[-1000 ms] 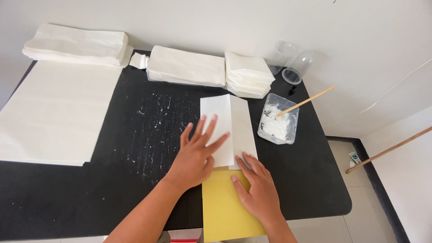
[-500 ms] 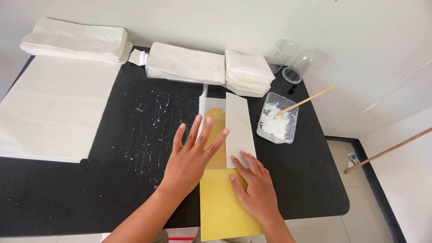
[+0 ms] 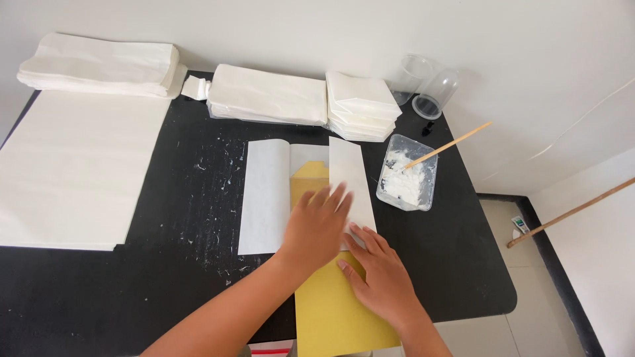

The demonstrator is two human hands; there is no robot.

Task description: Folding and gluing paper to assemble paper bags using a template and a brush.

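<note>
Head view: fingers of the left hand [image 3: 316, 225] spread and flat, pressing on the white paper sheet [image 3: 268, 192] and the yellow template [image 3: 334, 304] under it, pinching nothing. Right hand [image 3: 377, 274] alongside, fingers also spread, palm down on the yellow template near the sheet's folded right flap. Sheet lying open at the middle of the black table [image 3: 132, 291]. Further out, tub of white paste [image 3: 407, 182] with wooden stick [image 3: 450, 144] to the right; stacks of white paper bags [image 3: 268, 96] behind.

A small hand-craft workshop for paper bags: a black, paste-flecked worktop [image 3: 165, 277] carries stacks of white bags [image 3: 268, 96] behind a paste tub [image 3: 407, 182] with its stick [image 3: 450, 144].
</note>
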